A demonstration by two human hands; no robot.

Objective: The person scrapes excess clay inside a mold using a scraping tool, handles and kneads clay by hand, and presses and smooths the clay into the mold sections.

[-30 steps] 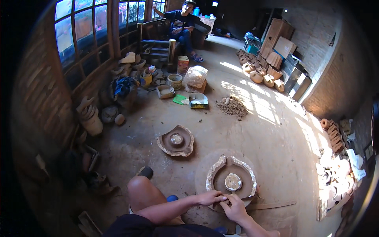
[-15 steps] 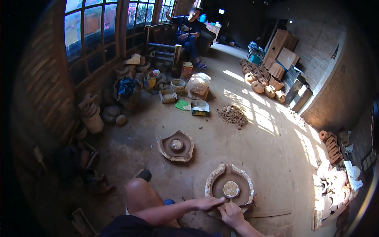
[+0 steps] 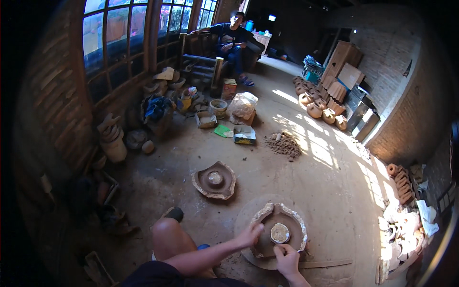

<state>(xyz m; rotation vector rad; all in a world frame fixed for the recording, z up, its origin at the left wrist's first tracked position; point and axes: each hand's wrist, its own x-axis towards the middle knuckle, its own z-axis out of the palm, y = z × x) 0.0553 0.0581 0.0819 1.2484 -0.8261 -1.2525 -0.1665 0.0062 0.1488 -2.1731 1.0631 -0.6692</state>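
Observation:
In front of me sits a ring-shaped brown clay form (image 3: 300, 223) with a whitish, crusted rim and a notch at its far side. At its centre stands a pale round plug (image 3: 280, 233). My left hand (image 3: 250, 235) is over the form's left rim, fingers stretched and slightly blurred, holding nothing that I can see. At the near rim, my right hand (image 3: 287, 258) has its fingers curled into a pinch; whatever is between them is hidden or too small to name. Ahead to the left lies a similar clay form (image 3: 213, 180) with a wavy rim and a central knob.
A thin flat strip (image 3: 325, 263) lies right of the near form. Farther off are a crumbly clay heap (image 3: 285, 145), an open box (image 3: 245, 135) and a plastic-wrapped lump (image 3: 243, 106). Round pots (image 3: 314, 110) line the right. A person (image 3: 231, 40) sits on a bench at the back.
My hands were together at the near rim; the left has moved away, up and left. My right hand stays near the rim, slightly farther right. The seated person's raised arm has come down.

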